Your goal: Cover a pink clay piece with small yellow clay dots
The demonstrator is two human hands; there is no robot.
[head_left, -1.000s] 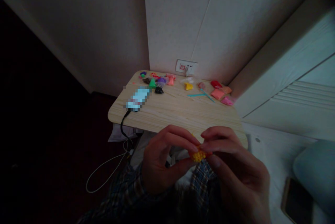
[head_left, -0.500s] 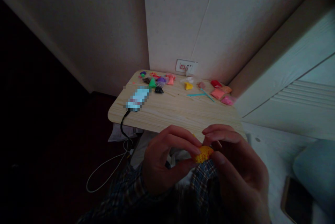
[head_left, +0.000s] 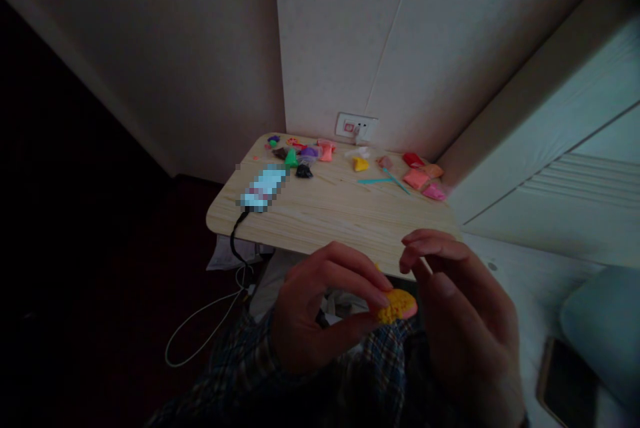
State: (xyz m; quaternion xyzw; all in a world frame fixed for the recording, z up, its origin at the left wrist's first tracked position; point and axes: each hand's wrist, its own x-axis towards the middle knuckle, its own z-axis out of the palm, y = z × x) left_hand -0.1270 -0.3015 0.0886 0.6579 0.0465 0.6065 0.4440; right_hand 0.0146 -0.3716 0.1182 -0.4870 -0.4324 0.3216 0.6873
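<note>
My left hand [head_left: 320, 311] pinches a small lump of yellow clay [head_left: 395, 305] between thumb and fingers, held over my lap in front of the table. My right hand [head_left: 465, 321] hovers just to its right with the fingers curled and raised off the clay; the thumb tip still rests under or against the lump. Both hands are near the front edge of the light wooden table [head_left: 340, 215].
Along the table's back lie several coloured clay packets [head_left: 417, 178], a yellow piece [head_left: 360, 164], a thin teal tool [head_left: 385, 181] and a blurred phone [head_left: 263, 189] with a black cable. A wall socket [head_left: 356, 127] sits behind. A dark phone [head_left: 565, 385] lies on the bed at right.
My right fingers have lifted off the yellow clay and moved right and up. The clay now shows more fully in my left fingers, a little lower than before.
</note>
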